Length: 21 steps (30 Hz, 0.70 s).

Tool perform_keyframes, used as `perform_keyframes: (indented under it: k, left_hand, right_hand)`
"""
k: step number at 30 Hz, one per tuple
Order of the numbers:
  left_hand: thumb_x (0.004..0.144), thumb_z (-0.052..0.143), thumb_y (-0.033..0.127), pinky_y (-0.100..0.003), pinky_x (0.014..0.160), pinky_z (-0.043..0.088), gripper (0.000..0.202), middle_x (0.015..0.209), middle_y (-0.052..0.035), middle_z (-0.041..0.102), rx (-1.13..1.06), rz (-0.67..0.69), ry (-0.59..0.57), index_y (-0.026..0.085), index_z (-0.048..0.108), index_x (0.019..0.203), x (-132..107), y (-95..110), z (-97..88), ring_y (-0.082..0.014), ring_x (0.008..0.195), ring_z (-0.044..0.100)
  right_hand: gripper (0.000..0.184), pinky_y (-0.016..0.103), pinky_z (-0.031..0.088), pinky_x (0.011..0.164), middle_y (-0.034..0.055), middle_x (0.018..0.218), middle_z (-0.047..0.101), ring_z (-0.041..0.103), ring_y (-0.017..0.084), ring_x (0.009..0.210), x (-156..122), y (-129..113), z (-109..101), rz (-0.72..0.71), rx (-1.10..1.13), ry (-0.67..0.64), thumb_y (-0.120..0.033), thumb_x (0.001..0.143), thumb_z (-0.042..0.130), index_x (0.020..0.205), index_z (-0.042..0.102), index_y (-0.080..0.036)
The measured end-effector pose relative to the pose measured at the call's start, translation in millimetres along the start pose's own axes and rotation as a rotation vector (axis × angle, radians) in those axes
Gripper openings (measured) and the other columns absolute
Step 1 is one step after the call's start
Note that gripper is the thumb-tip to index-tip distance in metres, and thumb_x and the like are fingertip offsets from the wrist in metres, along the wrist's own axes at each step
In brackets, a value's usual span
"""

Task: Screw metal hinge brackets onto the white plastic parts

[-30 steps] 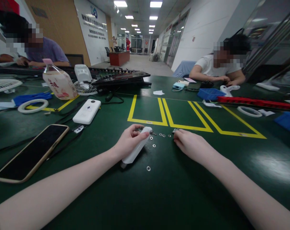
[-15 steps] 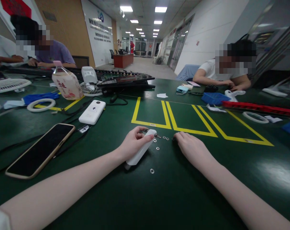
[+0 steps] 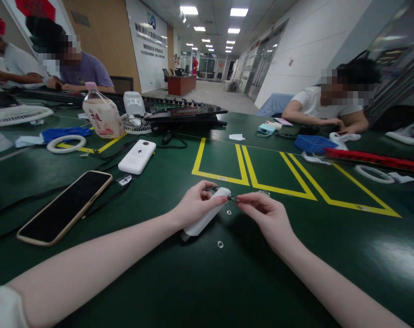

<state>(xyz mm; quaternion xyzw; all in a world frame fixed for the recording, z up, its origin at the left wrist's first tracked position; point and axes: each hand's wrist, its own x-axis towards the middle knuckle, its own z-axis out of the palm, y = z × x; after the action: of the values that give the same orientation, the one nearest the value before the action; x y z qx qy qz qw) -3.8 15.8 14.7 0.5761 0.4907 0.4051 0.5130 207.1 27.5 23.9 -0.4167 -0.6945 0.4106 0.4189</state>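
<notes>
My left hand (image 3: 195,207) is wrapped around a white handheld tool (image 3: 207,217) that lies slanted on the green table (image 3: 227,282), its dark tip pointing right. My right hand (image 3: 263,213) pinches its thumb and forefinger together right at that tip (image 3: 233,198), on a small part I cannot make out. Two small metal washers (image 3: 220,244) lie loose on the table just below and between the hands. A small metal piece (image 3: 264,192) sits behind my right hand.
A phone (image 3: 66,206) and a white power bank (image 3: 137,156) lie at left with black cables. A bottle (image 3: 102,116), tape ring (image 3: 66,143) and fan parts stand further back. Yellow floor-tape boxes (image 3: 241,166) mark the table. Other people work at far left and far right beside a blue bin (image 3: 314,143).
My right hand lifted off the table and moved left to the tool's tip, pinching there. The row of washers it was next to is now mostly hidden. The view shifted slightly.
</notes>
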Motion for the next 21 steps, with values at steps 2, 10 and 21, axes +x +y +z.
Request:
perform_keyframes:
  k: [2,10,21]
  left_hand:
    - [0.08,0.068,0.049,-0.03,0.067,0.044,0.058,0.086,-0.0043,0.067,0.009,0.0,0.005,0.015,0.052,0.125,-0.2,0.3,-0.1,-0.0194,0.077,0.061]
    - [0.08,0.067,0.052,-0.03,0.067,0.044,0.059,0.089,-0.0053,0.068,0.011,0.01,0.0,0.015,0.052,0.124,-0.5,-1.1,-0.9,-0.02,0.079,0.062]
    - [0.08,0.069,0.048,-0.028,0.062,0.042,0.056,0.081,-0.0028,0.066,-0.012,0.009,-0.004,0.014,0.052,0.122,1.1,-2.4,0.9,-0.018,0.073,0.06]
  right_hand:
    - [0.031,0.038,0.056,0.081,0.0081,0.091,0.067,0.065,0.022,0.086,-0.6,1.3,1.9,0.047,0.077,0.02,-0.043,0.077,0.075,0.093,0.072,-0.017]
    - [0.029,0.036,0.057,0.082,0.0075,0.093,0.067,0.065,0.021,0.089,-3.4,3.9,0.1,0.054,0.163,0.034,-0.038,0.076,0.078,0.095,0.072,-0.018]
    - [0.019,0.031,0.057,0.075,0.0056,0.088,0.068,0.064,0.018,0.08,-5.0,0.5,4.2,-0.031,0.052,0.018,-0.033,0.081,0.073,0.093,0.072,-0.017]
